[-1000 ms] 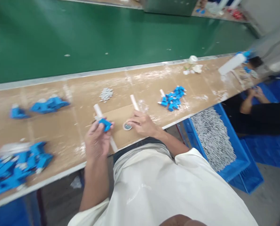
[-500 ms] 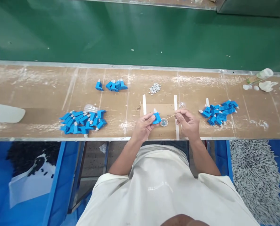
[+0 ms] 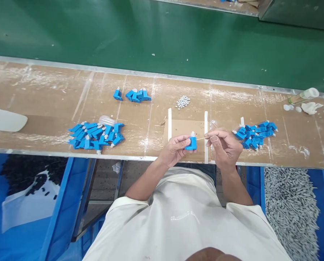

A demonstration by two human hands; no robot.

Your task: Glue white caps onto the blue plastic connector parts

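Note:
Pinched between the thumb and fingers of my left hand (image 3: 175, 149) is a small blue plastic part (image 3: 192, 144) with a whitish tip pointing up. My right hand (image 3: 227, 146) grips a thin wooden stick (image 3: 202, 138), whose left end meets the side of the blue part; whether it enters the part is too small to tell. Both hands are over a cardboard piece (image 3: 189, 127) between two white tape strips (image 3: 169, 123). A heap of small grey pieces (image 3: 183, 102) lies beyond them. The small round dish is hidden now.
Similar blue parts lie in a left pile (image 3: 92, 136), a back group (image 3: 138, 95) and a right pile (image 3: 255, 135). A clear plastic cover (image 3: 106, 120) touches the left pile. A bottle (image 3: 304, 96) lies far right. Bins below hold black pieces (image 3: 28, 177) and grey pieces (image 3: 291, 210).
The stick has gone from the small dish to the side of the blue part. My left hand has shifted right with the part, now covering the dish. The view has tilted slightly.

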